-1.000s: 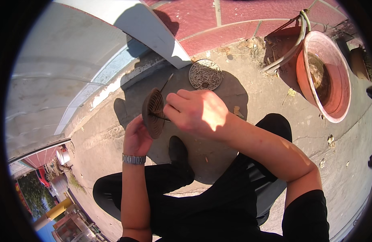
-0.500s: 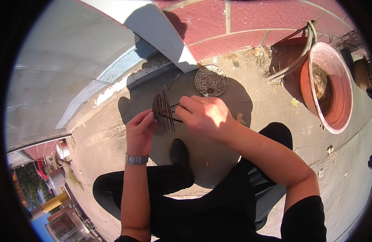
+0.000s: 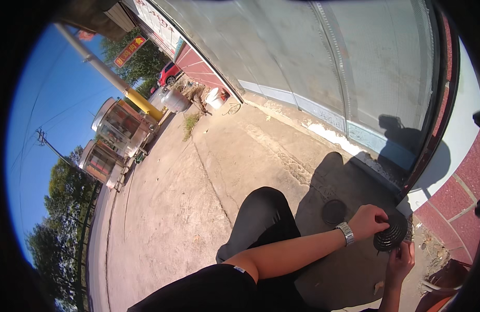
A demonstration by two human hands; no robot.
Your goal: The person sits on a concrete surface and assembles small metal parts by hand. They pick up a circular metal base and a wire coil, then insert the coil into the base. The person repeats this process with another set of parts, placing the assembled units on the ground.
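My left hand [image 3: 369,222], with a metal watch at its wrist, pinches the left edge of a dark round thing [image 3: 392,234] that has ring-like ridges. At the lower edge of that same thing, the fingers of my right hand [image 3: 401,261] are closed. The ringed thing is held up off the ground; its exact kind I cannot make out. A dark flat disc [image 3: 334,212] lies on the shaded concrete, left of my left hand.
A grey shutter-like wall [image 3: 302,57] runs along the far side, ending at a white post [image 3: 432,177] and red tiles [image 3: 450,210]. A white bucket [image 3: 216,98], a gas cylinder [image 3: 175,100] and glass-sided carts [image 3: 120,125] stand farther off. Part of a reddish tub [image 3: 443,299] shows at lower right.
The view has swung left, putting my hands at the right side. The ringed thing, still in both hands, now shows its round ridged side. The dish of small pellets seen earlier cannot be made out.
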